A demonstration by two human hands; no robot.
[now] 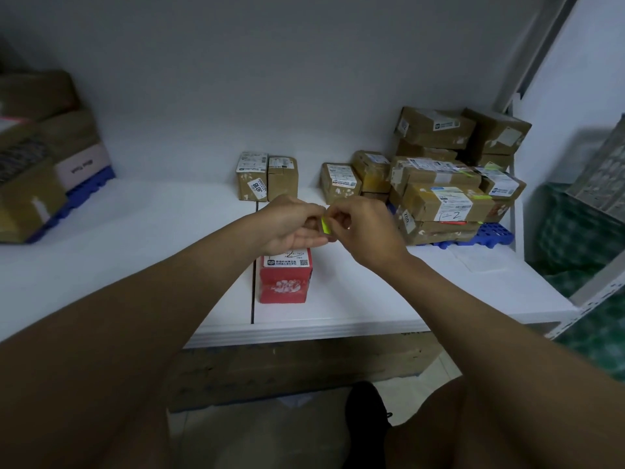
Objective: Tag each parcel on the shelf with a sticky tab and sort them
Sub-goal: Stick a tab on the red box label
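Pinching green sticky tab (325, 226), both hands (367, 230), above red parcel (285, 282), shelf edge (304, 328) near

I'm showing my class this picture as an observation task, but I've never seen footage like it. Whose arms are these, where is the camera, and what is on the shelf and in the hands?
There is no machine here. A person wears one wide-angle camera on the head, looking forward and down, so both bare arms reach in from the bottom edge. The left hand and right hand meet above a white shelf and together pinch a small yellow-green sticky tab.

Right beneath the hands stands a red parcel with a white label on top. Further back stand two small brown parcels side by side. At the right is a stack of brown parcels resting on a blue plastic pallet; several of these show bright tabs. More boxes sit blurred at the far left.
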